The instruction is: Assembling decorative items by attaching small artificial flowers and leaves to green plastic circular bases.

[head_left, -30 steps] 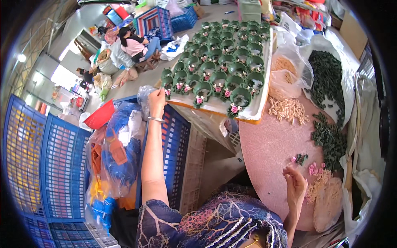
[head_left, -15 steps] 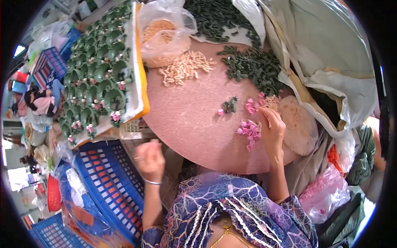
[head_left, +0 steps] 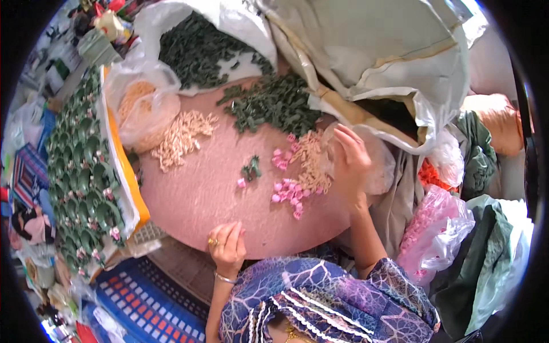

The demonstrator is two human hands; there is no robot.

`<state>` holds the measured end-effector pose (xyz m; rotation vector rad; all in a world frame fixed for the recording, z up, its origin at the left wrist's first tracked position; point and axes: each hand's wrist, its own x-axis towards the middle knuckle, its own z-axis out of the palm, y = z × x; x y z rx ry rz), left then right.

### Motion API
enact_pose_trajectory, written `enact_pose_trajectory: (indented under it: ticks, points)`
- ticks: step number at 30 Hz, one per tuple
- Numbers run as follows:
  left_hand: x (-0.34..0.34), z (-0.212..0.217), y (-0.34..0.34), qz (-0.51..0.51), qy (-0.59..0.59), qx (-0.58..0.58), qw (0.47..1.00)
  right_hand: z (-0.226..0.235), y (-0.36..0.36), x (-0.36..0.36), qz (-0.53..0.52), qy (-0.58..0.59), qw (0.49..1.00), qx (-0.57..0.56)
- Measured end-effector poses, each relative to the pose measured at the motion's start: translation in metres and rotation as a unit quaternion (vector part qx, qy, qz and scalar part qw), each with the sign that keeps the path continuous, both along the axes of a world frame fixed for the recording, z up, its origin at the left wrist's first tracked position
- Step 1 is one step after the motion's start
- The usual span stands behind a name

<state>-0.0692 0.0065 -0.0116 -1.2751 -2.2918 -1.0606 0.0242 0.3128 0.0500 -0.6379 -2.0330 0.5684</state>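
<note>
My left hand [head_left: 227, 247] rests at the near rim of the round pink table [head_left: 194, 194], fingers curled loosely together, holding nothing I can see; ring on one finger, bangle at the wrist. My right hand [head_left: 350, 160] lies flat on a clear bag [head_left: 380, 166] at the table's right side, fingers spread apart, not clamped on anything.

Counts: pink bits [head_left: 289, 191] just left of my right hand, two loose clusters, roughly a dozen and a half pieces, too small to count exactly. One stray pink bit [head_left: 241, 183] sits apart. One small green sprig [head_left: 251, 168] sits between the clusters and the table centre. Two cream heaps: one [head_left: 183, 137] at the table's far left, one [head_left: 311, 160] touching my right hand's side. One green leaf heap [head_left: 274, 106] on the far table edge. Two bags on the far side: a white one of green leaves [head_left: 200, 48] and a clear one of cream pieces [head_left: 140, 106].

Left of the table, one tray [head_left: 123, 166] with an orange edge holds rows of finished green flowers [head_left: 80, 166], far too many to count.

Around: blue crates [head_left: 143, 303] on the floor near left, a pink plastic bag [head_left: 432, 228] and grey-green cloth [head_left: 497, 251] at right, a big white sack [head_left: 389, 51] far right. Cluttered room, bright daylight on top.
</note>
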Motion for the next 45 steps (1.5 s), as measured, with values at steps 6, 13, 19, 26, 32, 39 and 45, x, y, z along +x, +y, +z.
enact_pose_trajectory:
  ticks: [6, 13, 19, 26, 32, 39, 45]
  points:
    - [0.002, -0.002, 0.000, -0.020, 0.001, -0.004, 1.000, 0.047, 0.092, 0.039, -0.148, -0.188, 0.947, 0.217]
    - [-0.003, -0.005, 0.001, -0.003, 0.005, -0.012, 1.000, 0.017, 0.233, -0.007, -0.224, -0.610, 0.760, -0.023]
    - [0.000, -0.003, -0.001, 0.014, 0.005, -0.029, 0.999, -0.045, 0.274, -0.018, -0.189, -0.578, 0.789, 0.087]
    - [0.000, -0.005, -0.003, 0.021, 0.004, -0.032, 0.999, -0.078, 0.286, -0.030, -0.214, -0.277, 0.911, -0.220]
    - [-0.001, -0.003, 0.000, 0.025, 0.004, -0.034, 0.999, -0.012, 0.282, -0.054, -0.264, -0.203, 0.943, -0.012]
    - [-0.002, -0.003, 0.000, 0.014, 0.005, -0.038, 0.999, 0.116, 0.349, -0.061, -0.083, 0.234, 0.968, 0.025]
    - [-0.005, -0.004, -0.003, 0.031, 0.007, -0.056, 0.998, 0.038, 0.334, -0.108, -0.196, 0.018, 0.977, 0.080]
